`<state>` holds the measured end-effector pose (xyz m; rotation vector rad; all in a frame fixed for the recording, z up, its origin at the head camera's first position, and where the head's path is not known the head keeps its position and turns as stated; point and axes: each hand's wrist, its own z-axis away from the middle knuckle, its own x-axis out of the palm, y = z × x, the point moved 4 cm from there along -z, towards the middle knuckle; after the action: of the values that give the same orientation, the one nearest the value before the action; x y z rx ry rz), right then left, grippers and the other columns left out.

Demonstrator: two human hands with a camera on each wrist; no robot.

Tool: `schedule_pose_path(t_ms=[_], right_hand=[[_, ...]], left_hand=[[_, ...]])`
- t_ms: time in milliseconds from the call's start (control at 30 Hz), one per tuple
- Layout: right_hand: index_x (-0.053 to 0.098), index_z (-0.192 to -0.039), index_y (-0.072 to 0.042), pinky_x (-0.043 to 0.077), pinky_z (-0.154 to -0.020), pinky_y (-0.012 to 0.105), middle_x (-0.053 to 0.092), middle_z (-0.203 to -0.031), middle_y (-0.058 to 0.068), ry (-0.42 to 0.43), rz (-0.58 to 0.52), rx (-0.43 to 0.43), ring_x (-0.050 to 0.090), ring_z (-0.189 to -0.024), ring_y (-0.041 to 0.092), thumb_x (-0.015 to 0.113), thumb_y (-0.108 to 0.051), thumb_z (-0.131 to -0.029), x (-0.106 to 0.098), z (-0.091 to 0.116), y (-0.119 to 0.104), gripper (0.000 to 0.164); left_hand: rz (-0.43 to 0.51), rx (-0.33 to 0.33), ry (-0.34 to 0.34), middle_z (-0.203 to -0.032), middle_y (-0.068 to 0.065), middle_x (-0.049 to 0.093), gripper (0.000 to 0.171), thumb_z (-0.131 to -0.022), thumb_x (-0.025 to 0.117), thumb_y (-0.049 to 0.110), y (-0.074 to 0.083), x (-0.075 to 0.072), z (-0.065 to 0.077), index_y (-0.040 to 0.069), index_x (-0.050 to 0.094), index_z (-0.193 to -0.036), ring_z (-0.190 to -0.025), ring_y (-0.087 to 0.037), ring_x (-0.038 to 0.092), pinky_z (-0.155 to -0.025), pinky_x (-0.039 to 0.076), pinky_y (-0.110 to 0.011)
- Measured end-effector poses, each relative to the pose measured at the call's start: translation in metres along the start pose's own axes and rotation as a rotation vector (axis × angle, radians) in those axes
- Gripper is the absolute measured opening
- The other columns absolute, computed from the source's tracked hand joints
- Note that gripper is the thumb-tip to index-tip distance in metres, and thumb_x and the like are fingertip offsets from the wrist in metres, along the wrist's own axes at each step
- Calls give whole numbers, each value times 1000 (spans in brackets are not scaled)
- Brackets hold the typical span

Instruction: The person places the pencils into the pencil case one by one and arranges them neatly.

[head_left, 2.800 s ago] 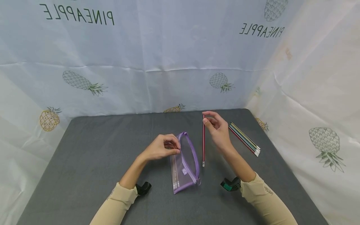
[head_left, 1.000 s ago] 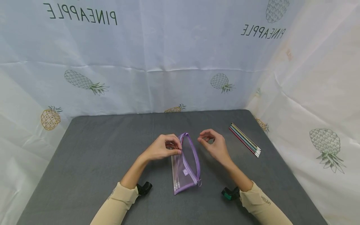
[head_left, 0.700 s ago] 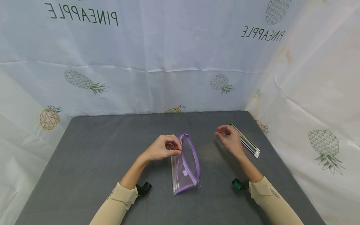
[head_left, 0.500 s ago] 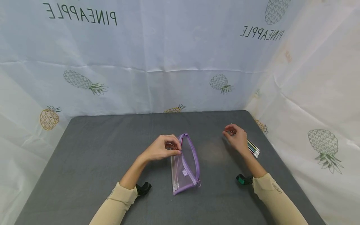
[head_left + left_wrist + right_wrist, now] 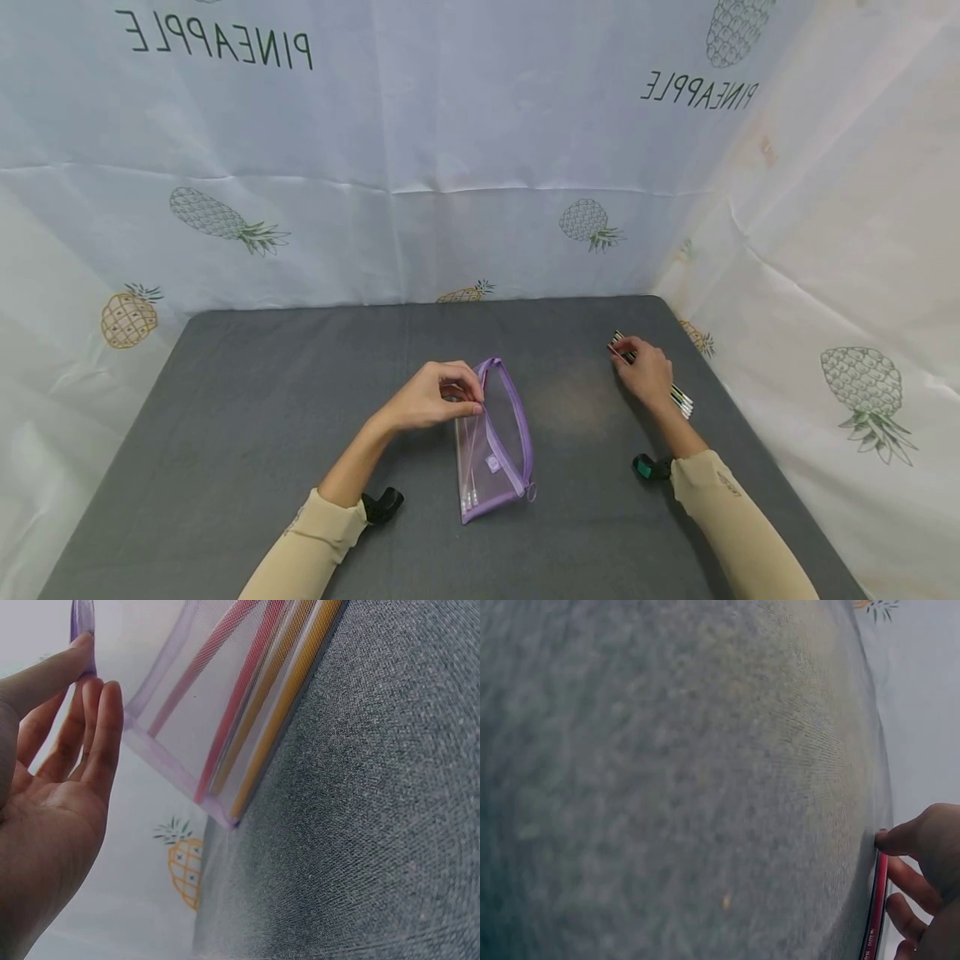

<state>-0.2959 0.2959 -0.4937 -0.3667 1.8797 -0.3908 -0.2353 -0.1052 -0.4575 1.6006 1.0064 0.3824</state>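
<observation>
My left hand (image 5: 431,395) pinches the upper edge of a see-through mesh pencil case (image 5: 480,467) with purple trim, between thumb and fingers. The case's zipped mouth gapes. Through its mesh, the left wrist view shows red pencils (image 5: 244,697) and yellow pencils (image 5: 289,697) lying inside. At the right of the table, my right hand (image 5: 647,372) is over a small row of pencils (image 5: 681,402) with white ends, which it partly covers. Its thumb and fingertips pinch a red pencil (image 5: 878,907) near one end in the right wrist view; the pencil lies on the table.
A dark grey cloth-covered table (image 5: 300,375) lies under everything. White curtain (image 5: 420,242) printed with pineapples hangs behind it and along both sides. Black wrist devices (image 5: 384,505) sit under both forearms.
A red pencil from my right hand went into the case. That hand then moved right, empty, to the row of pencils and took hold of another. My left hand stayed on the case.
</observation>
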Motion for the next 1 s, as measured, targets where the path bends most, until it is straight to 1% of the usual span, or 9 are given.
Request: schedule_pose_path(t_ms=[200,400,433,500,567,667,767,867,1000], right_hand=[[77,-116,-3,44,-71,47,81,-98,18,-1,48,-49,70,-82,38,77,-12,-99,6,-4,-3,19],[76,-125,-3,51,-78,60,81,-96,21,-57,68,-115,72,-83,42,71,-6,-103,7,-5,-6,23],[76,-126,-3,51,-77,60,80,-96,21,-64,65,-126,72,-83,42,70,-5,-103,7,-5,-7,24],[75,-129,-3,48,-70,55,79,-92,21,-68,52,-154,69,-76,38,69,-4,-103,6,-5,-10,27],[76,-130,-4,42,-62,45,78,-90,21,-56,20,-188,59,-65,29,68,-2,-103,4,-5,-15,28],[77,-127,-4,30,-58,34,78,-93,21,-34,-63,-244,38,-55,13,65,0,-103,-2,-7,-32,27],[78,-125,-4,29,-59,30,79,-99,24,-8,-155,-293,29,-53,3,65,1,-104,-10,-7,-54,25],[77,-126,-2,30,-54,27,77,-101,26,-1,-248,-318,28,-52,0,68,-2,-105,-17,-6,-76,23],[75,-129,-3,32,-47,22,75,-102,23,-4,-365,-318,36,-51,1,69,-3,-105,-26,-2,-102,24]], left_hand=[[3,-11,4,-102,-18,71,11,-92,84,-2,2,1,0,2,78,-100,-93,-7,69,-88,65,-26],[-5,-6,4,-102,-18,72,11,-91,84,-1,2,1,0,3,78,-100,-93,-8,69,-87,65,-26],[-6,-6,4,-102,-18,72,11,-91,84,-1,2,1,0,3,78,-100,-93,-8,69,-87,65,-27],[-8,-3,1,-102,-18,72,11,-91,84,-1,1,2,0,3,78,-100,-93,-8,69,-87,65,-27],[-12,-4,0,-102,-18,72,11,-91,84,-1,1,2,-1,3,78,-100,-93,-8,70,-87,65,-27],[-15,0,1,-102,-17,72,12,-91,84,-1,1,1,-1,3,78,-100,-93,-7,70,-87,65,-27],[-16,1,3,-102,-17,72,12,-91,85,-1,1,1,0,3,78,-100,-92,-7,69,-87,65,-26],[-13,2,3,-101,-18,72,11,-91,84,-1,2,1,0,3,78,-100,-92,-7,69,-87,65,-26],[-9,6,1,-102,-18,72,11,-91,84,-1,3,1,0,3,78,-100,-93,-7,69,-87,65,-27]])
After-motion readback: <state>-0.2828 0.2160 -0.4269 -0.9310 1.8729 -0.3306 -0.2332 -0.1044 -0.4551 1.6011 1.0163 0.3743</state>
